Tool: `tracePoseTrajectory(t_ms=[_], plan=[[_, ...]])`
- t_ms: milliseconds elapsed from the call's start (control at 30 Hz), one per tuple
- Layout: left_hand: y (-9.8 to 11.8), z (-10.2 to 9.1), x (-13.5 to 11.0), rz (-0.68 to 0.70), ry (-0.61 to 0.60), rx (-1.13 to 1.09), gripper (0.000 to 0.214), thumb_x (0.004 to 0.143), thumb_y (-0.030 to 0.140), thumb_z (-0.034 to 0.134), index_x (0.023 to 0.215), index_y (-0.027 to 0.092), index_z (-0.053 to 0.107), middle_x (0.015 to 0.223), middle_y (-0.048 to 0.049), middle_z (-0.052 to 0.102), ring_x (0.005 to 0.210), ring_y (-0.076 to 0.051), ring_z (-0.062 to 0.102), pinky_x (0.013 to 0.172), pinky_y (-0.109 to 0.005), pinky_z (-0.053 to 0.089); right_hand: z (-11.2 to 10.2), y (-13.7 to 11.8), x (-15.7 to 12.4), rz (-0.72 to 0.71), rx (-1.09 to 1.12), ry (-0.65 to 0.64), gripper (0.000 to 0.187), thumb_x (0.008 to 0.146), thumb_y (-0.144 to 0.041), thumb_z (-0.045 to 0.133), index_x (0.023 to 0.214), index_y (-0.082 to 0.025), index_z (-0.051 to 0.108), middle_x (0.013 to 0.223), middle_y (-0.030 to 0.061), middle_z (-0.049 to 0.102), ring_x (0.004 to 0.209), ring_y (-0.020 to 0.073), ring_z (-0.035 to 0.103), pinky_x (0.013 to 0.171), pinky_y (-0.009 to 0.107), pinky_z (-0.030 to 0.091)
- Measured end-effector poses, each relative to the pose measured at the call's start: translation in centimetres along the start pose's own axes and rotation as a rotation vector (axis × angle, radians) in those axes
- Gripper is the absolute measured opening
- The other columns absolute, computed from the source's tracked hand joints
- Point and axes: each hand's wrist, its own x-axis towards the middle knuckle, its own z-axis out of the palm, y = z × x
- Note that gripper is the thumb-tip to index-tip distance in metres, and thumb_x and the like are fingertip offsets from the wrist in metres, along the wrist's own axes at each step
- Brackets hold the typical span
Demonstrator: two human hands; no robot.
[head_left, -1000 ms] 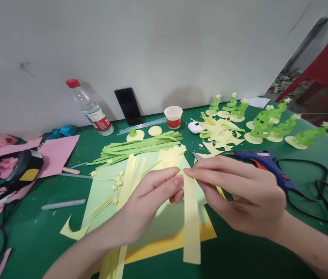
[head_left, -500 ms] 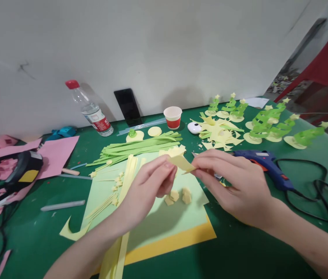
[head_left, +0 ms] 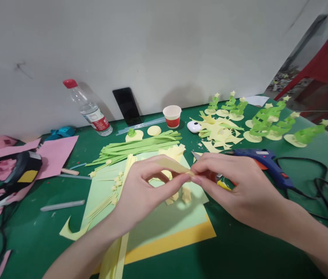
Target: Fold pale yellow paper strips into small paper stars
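A small pale yellow paper piece (head_left: 172, 166) is pinched between my two hands above a light green sheet (head_left: 164, 228). My left hand (head_left: 149, 190) is closed on its left part, thumb tip at the near edge. My right hand (head_left: 230, 182) grips its right end, and the fingertips of both hands meet there. Below them, folded cream paper pieces (head_left: 186, 195) lie on the green sheet, partly hidden by my left hand. Long pale yellow strips (head_left: 117, 248) run under my left wrist. Scissors (head_left: 195, 155) lie partly covered behind my right hand.
A blue glue gun (head_left: 268, 162) with a black cable lies right. Green spiral paper trees (head_left: 264, 124) stand at the back right beside paper scraps (head_left: 220, 131). Green strips (head_left: 140, 145), a paper cup (head_left: 172, 116), a phone (head_left: 127, 106) and a bottle (head_left: 90, 110) sit along the wall.
My left fingers have shifted along the paper, and the left thumb has moved right to meet my right fingertips. The paper's angle has changed.
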Motion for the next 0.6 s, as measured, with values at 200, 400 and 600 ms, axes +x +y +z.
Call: tracePoseTrajectory(t_ms=[200,400,600], plan=[[-0.10,-0.27,-0.04,-0.200,-0.065,-0.392,0.013,0.072,0.012,0.068,0.062,0.020,0.073,0.059,0.0017,0.065,0.052,-0.010,0.058,0.049,-0.019,0.050,-0.29,-0.22,-0.02,-0.120,-0.008,0.138,0.016,0.082,-0.011,0.056,0.072,-0.020,0.064,0.063,0.0002,0.067,0.050,0.0103,0.056,0.046,0.020,0.048],[-0.01,0.27,-0.03,-0.305,-0.021,-0.542,0.010,0.065,0.014,0.072,0.056,0.019,0.071,0.058,0.0004,0.066,0.051,-0.011,0.057,0.045,-0.019,0.050,0.05,-0.06,-0.23,-0.353,-0.232,0.294,0.012,0.084,-0.013,0.061,0.080,-0.022,0.067,0.076,0.0028,0.074,0.064,0.0146,0.069,0.057,0.022,0.056],[0.06,0.34,-0.15,-0.313,-0.009,-0.556,0.009,0.064,0.015,0.073,0.056,0.019,0.071,0.060,0.0002,0.066,0.053,-0.011,0.057,0.045,-0.019,0.050,-0.32,-0.19,-0.17,-0.399,-0.341,0.244,0.026,0.091,-0.014,0.052,0.075,-0.022,0.071,0.072,0.0020,0.075,0.058,0.0132,0.069,0.053,0.020,0.055]])
